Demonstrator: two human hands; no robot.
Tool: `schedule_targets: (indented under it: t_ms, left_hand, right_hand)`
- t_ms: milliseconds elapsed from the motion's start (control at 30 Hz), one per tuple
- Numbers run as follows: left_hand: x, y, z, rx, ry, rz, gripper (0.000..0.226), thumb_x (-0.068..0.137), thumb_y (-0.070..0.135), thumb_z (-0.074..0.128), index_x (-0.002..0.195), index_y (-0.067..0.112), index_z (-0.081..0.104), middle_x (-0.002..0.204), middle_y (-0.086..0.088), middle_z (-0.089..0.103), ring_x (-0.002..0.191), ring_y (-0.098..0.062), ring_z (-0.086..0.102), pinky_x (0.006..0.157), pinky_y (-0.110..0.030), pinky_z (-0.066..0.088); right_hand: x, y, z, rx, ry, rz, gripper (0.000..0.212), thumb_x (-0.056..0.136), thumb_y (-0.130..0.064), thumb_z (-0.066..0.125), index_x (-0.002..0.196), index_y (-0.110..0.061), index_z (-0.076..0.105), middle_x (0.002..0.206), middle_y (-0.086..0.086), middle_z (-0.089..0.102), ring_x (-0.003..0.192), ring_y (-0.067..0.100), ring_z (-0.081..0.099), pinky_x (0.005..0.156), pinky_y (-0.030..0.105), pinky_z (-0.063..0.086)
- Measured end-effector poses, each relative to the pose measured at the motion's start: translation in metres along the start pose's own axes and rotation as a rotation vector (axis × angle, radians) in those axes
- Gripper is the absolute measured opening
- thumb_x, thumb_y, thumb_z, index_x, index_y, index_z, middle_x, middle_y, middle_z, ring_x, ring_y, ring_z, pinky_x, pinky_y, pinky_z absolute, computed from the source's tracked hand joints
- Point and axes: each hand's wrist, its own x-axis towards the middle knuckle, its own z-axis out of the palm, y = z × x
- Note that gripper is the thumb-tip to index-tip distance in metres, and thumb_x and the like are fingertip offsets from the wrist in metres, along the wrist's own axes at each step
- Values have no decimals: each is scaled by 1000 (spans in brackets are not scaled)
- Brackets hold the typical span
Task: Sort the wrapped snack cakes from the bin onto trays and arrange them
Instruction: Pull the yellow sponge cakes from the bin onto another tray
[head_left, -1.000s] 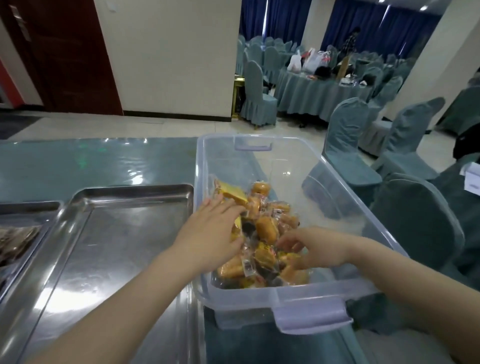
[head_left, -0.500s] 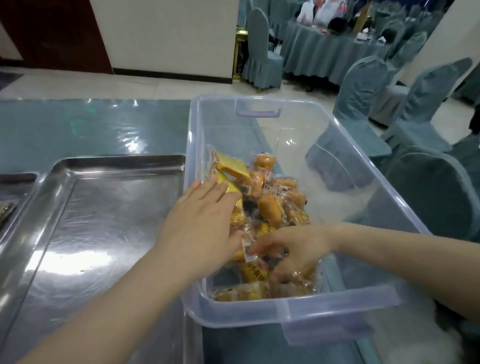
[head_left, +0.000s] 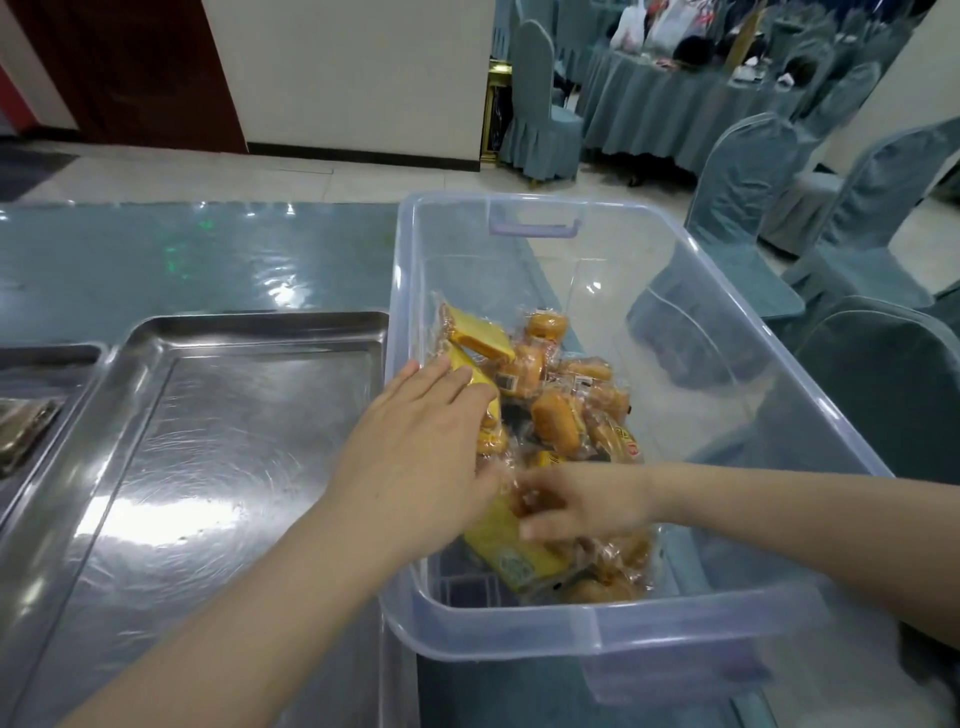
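A clear plastic bin stands on the table and holds several wrapped snack cakes, golden rolls and flat yellow slices. My left hand reaches over the bin's left wall, its straight fingers resting on a yellow wrapped slice. My right hand is low in the near end of the bin, fingers curled round a brown wrapped cake; it is blurred. A large yellow packet lies under it. A steel tray lies left of the bin with nothing on it.
A second steel tray at the far left holds dark wrapped items. The table top is glossy teal. Covered chairs stand close to the right of the bin, and a dressed table stands further back.
The view has tilted down and closer. My right hand has slid left along the near end of the bin and closed on a cake. My left hand stays on the yellow slice.
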Motion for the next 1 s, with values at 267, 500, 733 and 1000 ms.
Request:
schedule_targets:
  t_ms: [267,500,733,1000]
  left_hand:
    - [0,0,-1,-18,-4,-40,72,88,49,44,148,24,15,157,4,13,144,-12,1,108,-23,-12]
    - [0,0,-1,-119,6,-181,71,93,40,40,149,25,-1,158,2,-9,143,-13,-14,110,-27,-11]
    - [0,2,-4,-129,-1,-228,68,94,34,41,149,24,3,158,2,-9,143,-13,-15,107,-26,-12]
    - [0,1,-1,-139,8,-254,65,95,33,40,149,26,5,158,5,-5,142,-9,-14,107,-26,-11]
  right_hand:
    - [6,-1,-18,7,337,23,15,81,-18,62,88,-29,54,83,-5,62,75,15,62,64,28,52]
    - [10,5,-37,285,691,39,20,86,-20,59,102,-32,53,89,-12,62,77,1,62,58,15,49]
    - [58,-15,-76,122,1176,2,93,90,-3,54,142,-54,-2,122,-10,51,81,14,63,65,37,57]
    - [129,-6,-73,-360,903,78,68,88,-44,56,144,-15,30,155,6,14,138,34,25,102,53,39]
